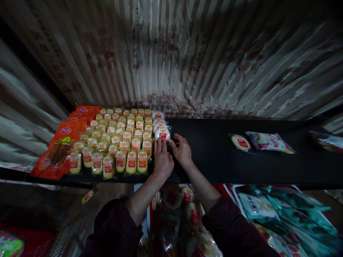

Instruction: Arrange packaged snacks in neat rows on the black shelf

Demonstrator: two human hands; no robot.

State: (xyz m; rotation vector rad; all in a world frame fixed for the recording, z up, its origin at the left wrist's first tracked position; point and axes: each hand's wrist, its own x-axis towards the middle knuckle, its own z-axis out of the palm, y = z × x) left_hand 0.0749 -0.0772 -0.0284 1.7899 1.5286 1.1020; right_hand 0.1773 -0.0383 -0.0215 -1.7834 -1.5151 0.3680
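Observation:
A round white cake [162, 135] in clear wrap with a red label leans at the front of a short row of similar wrapped round cakes [158, 115]. My left hand [163, 160] has its fingers against the lower front of this cake, holding it in place. My right hand [182, 151] is just to the right, thumb near the cake's edge, fingers bent and apart with nothing seen in them. Left of my hands stand several rows of small wrapped yellow cakes [121, 160], packed close together on a black shelf [206, 146].
Orange snack bags [56, 151] lie at the shelf's left end. A wrapped round cake [240, 142] and a striped packet [270, 141] lie to the right. Below the front edge are a crate of wrapped cakes [193, 214] and one of green bags [284, 210]. Pleated sheeting [171, 53] hangs behind.

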